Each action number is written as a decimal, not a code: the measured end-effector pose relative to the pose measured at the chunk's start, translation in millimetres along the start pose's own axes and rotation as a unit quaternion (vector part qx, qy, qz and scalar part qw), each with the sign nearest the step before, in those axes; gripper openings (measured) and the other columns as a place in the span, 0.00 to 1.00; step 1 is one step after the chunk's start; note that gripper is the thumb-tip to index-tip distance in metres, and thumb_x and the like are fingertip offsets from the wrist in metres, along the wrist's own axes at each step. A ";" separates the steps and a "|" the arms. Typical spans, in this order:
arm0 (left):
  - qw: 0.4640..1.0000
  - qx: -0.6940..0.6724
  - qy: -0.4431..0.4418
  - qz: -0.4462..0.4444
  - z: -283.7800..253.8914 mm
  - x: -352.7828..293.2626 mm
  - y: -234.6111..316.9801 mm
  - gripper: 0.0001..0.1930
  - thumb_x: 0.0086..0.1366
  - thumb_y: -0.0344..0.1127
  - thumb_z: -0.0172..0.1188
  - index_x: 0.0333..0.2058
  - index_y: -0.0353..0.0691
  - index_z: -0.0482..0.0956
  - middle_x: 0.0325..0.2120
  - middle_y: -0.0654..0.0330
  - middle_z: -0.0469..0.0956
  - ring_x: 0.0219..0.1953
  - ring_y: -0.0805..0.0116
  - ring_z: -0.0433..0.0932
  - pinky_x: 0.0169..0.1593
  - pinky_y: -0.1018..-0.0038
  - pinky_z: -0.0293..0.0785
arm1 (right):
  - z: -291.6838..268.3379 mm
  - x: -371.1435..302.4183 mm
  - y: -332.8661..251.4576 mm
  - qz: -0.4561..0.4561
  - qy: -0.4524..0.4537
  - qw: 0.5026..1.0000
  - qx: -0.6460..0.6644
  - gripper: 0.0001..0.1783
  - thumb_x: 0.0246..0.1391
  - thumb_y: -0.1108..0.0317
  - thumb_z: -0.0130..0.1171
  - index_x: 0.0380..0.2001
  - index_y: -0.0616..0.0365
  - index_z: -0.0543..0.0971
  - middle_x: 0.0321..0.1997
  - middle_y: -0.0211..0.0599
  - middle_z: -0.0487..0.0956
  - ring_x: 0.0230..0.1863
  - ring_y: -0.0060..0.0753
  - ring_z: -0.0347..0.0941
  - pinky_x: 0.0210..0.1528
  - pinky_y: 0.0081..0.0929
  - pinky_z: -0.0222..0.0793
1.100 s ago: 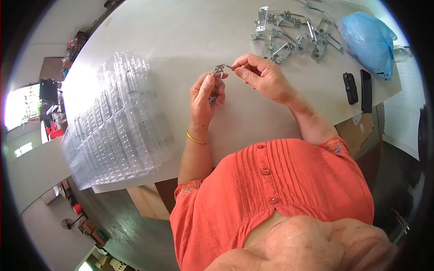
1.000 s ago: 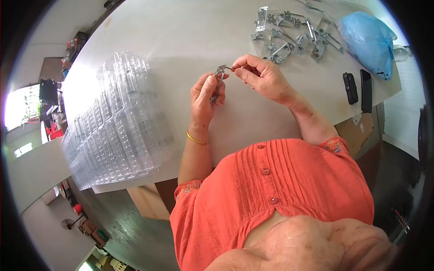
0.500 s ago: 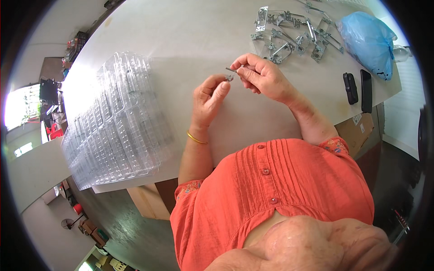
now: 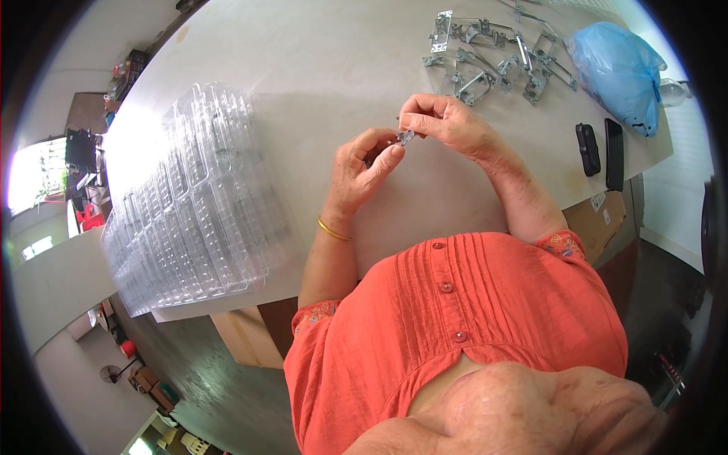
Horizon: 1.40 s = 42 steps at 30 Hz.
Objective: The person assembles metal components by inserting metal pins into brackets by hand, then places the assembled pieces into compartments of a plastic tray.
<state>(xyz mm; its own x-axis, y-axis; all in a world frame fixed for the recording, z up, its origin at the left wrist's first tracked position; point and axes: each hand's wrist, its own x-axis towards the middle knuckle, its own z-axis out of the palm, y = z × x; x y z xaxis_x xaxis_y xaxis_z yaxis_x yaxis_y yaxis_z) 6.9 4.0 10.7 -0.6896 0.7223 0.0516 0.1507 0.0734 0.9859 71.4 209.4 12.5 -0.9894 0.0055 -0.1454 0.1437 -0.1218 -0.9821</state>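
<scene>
My left hand [image 4: 362, 168] pinches a small silvery metal fitting [image 4: 406, 137] between thumb and forefinger, above the table. Close against it on the right is my right hand [image 4: 449, 127], thumb and fingers pressed together around a thin metal piece. The fingers cover most of that piece, and how the two parts meet is too small to tell. Beyond my right hand lies a loose group of similar metal hardware [image 4: 523, 51], plates and rods joined by small fittings.
A tall stack of clear plastic trays [image 4: 201, 197] fills the table's left side. A tied blue plastic bag [image 4: 614, 68] sits at the far right. Nearer are a black case [image 4: 587, 149] and a black phone [image 4: 614, 154]. Cardboard boxes [image 4: 246, 339] stand below the table edge [image 4: 220, 305].
My left hand has moved right and slightly away from me, bringing the fitting up to my right fingers. The thin piece in my right hand, plainly seen before, is now mostly covered.
</scene>
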 end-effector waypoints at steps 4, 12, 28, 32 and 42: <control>1.000 -0.022 -0.012 0.017 2.0 -1.5 -3.1 0.14 0.66 0.41 0.66 0.38 0.34 0.81 0.21 0.68 0.73 0.24 0.81 0.66 0.28 0.79 0.61 | 2.6 -1.9 -8.0 0.010 0.021 0.999 -0.024 0.11 0.64 0.58 0.59 0.35 0.54 0.80 0.27 0.18 0.72 0.29 0.11 0.64 0.33 0.16 0.63; 0.991 -0.059 -0.123 -0.006 -4.5 -4.3 -0.5 0.17 0.67 0.43 0.62 0.42 0.32 0.83 0.22 0.70 0.70 0.25 0.80 0.64 0.29 0.80 0.60 | 8.9 -4.6 -9.4 -0.029 0.044 0.999 0.010 0.11 0.67 0.59 0.57 0.35 0.54 0.78 0.29 0.19 0.73 0.28 0.10 0.64 0.28 0.14 0.62; 0.959 -0.266 0.047 -0.089 -5.5 2.8 -10.9 0.23 0.74 0.47 0.51 0.45 0.27 0.78 0.22 0.62 0.71 0.21 0.76 0.65 0.25 0.77 0.64 | 22.7 -13.7 -21.2 -0.010 0.036 0.999 -0.034 0.08 0.69 0.63 0.54 0.39 0.55 0.78 0.22 0.20 0.70 0.21 0.10 0.62 0.22 0.15 0.58; 0.968 -0.232 0.049 -0.080 -3.9 2.0 -10.7 0.21 0.74 0.46 0.51 0.45 0.29 0.79 0.21 0.64 0.70 0.21 0.77 0.65 0.26 0.78 0.63 | 22.4 -14.6 -24.1 0.012 0.033 0.998 -0.044 0.08 0.69 0.65 0.53 0.40 0.56 0.78 0.23 0.21 0.72 0.21 0.11 0.63 0.23 0.15 0.59; 0.996 -0.040 0.074 0.006 4.9 0.5 -5.4 0.13 0.71 0.40 0.61 0.45 0.35 0.80 0.25 0.71 0.71 0.25 0.82 0.65 0.29 0.82 0.63 | 23.4 -16.3 -25.6 0.060 0.036 0.997 -0.037 0.10 0.70 0.63 0.51 0.39 0.57 0.76 0.22 0.23 0.72 0.16 0.12 0.61 0.17 0.16 0.58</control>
<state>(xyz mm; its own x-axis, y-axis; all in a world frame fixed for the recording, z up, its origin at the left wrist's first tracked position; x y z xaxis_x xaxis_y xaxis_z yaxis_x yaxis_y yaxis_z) 9.2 7.4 4.6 -0.7855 0.6136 0.0802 0.1070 0.0069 0.9942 83.3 189.2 42.8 -0.9608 0.0677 -0.2690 0.2658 -0.0518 -0.9626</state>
